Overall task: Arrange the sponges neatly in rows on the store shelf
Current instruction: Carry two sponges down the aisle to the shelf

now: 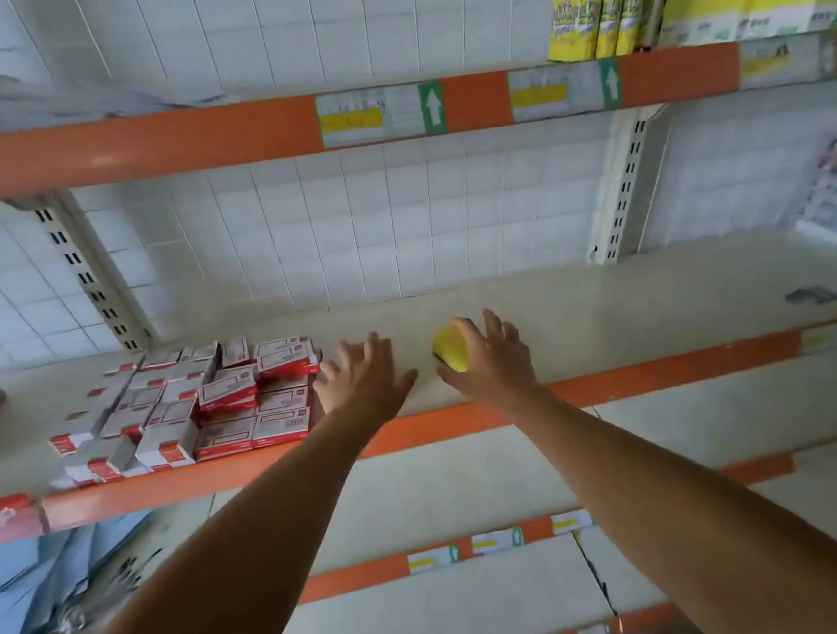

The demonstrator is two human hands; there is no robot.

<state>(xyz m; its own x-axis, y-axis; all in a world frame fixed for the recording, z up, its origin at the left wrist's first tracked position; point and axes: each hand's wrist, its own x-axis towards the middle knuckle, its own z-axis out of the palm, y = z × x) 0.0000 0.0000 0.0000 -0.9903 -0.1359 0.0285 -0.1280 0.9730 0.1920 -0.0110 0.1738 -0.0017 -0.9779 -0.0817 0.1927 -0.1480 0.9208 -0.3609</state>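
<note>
A yellow sponge [449, 348] with a dark underside sits on the cream shelf board [611, 307] near its orange front edge. My right hand [491, 361] is over it, fingers and thumb curled round its right side. My left hand [366, 376] hovers just left of it with fingers spread and straight, holding nothing. A narrow gap of bare shelf separates the two hands.
Several red-and-white small boxes [198, 407] are piled on the shelf at the left, close to my left hand. Yellow packs [601, 8] stand on the shelf above at the right. A small dark object [812, 296] lies far right. Lower shelves run below.
</note>
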